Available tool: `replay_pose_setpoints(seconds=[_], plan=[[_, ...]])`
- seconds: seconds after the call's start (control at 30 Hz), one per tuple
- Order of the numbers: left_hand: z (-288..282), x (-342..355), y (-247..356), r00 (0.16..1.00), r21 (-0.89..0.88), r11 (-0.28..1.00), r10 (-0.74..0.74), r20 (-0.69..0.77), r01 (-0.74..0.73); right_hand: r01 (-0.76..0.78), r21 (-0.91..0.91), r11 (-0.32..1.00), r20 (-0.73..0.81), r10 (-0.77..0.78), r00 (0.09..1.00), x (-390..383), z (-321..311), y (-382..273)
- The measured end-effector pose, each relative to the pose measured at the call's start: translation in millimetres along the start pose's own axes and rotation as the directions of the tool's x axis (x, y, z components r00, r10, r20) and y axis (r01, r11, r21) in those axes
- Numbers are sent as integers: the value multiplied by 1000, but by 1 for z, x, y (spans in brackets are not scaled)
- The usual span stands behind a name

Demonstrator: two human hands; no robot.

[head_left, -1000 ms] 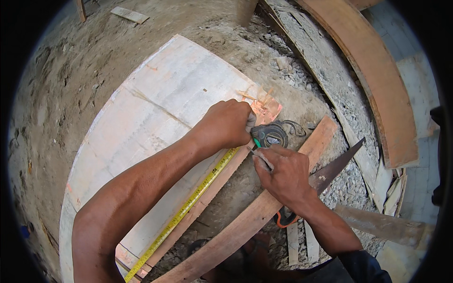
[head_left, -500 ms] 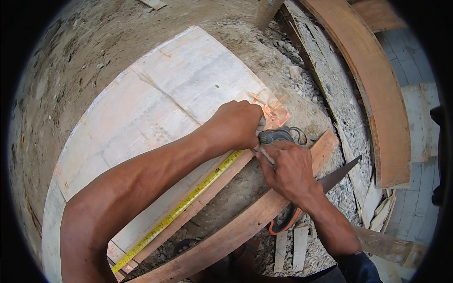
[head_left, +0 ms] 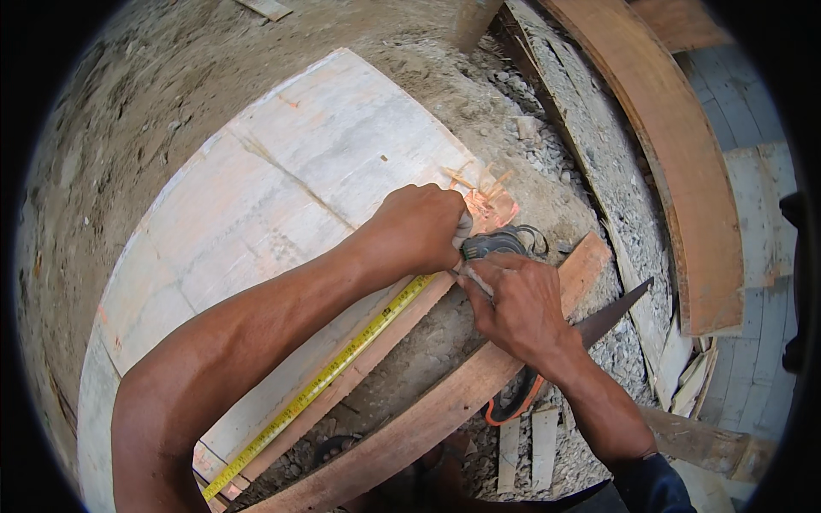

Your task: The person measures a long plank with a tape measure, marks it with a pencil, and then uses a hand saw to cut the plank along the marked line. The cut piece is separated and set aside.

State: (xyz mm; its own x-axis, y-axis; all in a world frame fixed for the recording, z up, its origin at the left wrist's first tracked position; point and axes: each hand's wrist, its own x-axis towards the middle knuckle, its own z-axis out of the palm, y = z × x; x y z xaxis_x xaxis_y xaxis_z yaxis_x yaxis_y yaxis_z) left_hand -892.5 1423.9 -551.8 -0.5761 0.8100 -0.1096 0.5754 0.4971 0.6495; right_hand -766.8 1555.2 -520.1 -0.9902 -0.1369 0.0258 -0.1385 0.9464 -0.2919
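Note:
A yellow tape [head_left: 342,366] runs along the edge of a whitish curved board [head_left: 282,162] beside a raw wood strip [head_left: 378,349]. My left hand [head_left: 419,224] is curled shut over the tape by its dark case [head_left: 505,239], at the board's splintered corner [head_left: 492,205]. Just to its right, my right hand [head_left: 513,299] pinches a small thin item that I cannot make out, against the board's edge near the case. Below it lie a long wood plank [head_left: 410,436] and a handsaw [head_left: 620,308] with an orange-black handle [head_left: 505,409], partly hidden by my hand and arm.
A curved brown board [head_left: 693,214] lies at the right over grey boards [head_left: 757,350]. Gravel [head_left: 547,150], loose wood scraps [head_left: 543,449] and a long weathered board [head_left: 641,350] lie around on the dirt [head_left: 111,120]. A post [head_left: 470,21] stands at the top.
Since one second ago the camera view has shifted, moving the board a little up and left. My right hand has edged up to the tape case, covering more of it. Both hands remain closed.

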Motion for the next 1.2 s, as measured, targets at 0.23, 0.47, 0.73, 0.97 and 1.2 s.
replay_pose_setpoints(seconds=[0.23,0.47,0.73,0.97,1.2], plan=[[2,-2,-1,1000,-38,999,-23,-9,23,31,-29,999,-27,-32,999,-2,2,1],[6,0,-3,999,-15,999,-31,-43,30,107,-60,992,11,-106,994,5,3,-2],[9,-1,-4,998,-37,998,-49,-36,47,256,-76,964,229,-233,945,19,-1,5],[10,-3,-2,998,-53,998,-42,-56,39,296,-71,953,311,-261,914,15,-8,11],[5,-3,5,998,-30,998,-56,-19,55,32,87,996,253,-53,966,-27,-33,16]])
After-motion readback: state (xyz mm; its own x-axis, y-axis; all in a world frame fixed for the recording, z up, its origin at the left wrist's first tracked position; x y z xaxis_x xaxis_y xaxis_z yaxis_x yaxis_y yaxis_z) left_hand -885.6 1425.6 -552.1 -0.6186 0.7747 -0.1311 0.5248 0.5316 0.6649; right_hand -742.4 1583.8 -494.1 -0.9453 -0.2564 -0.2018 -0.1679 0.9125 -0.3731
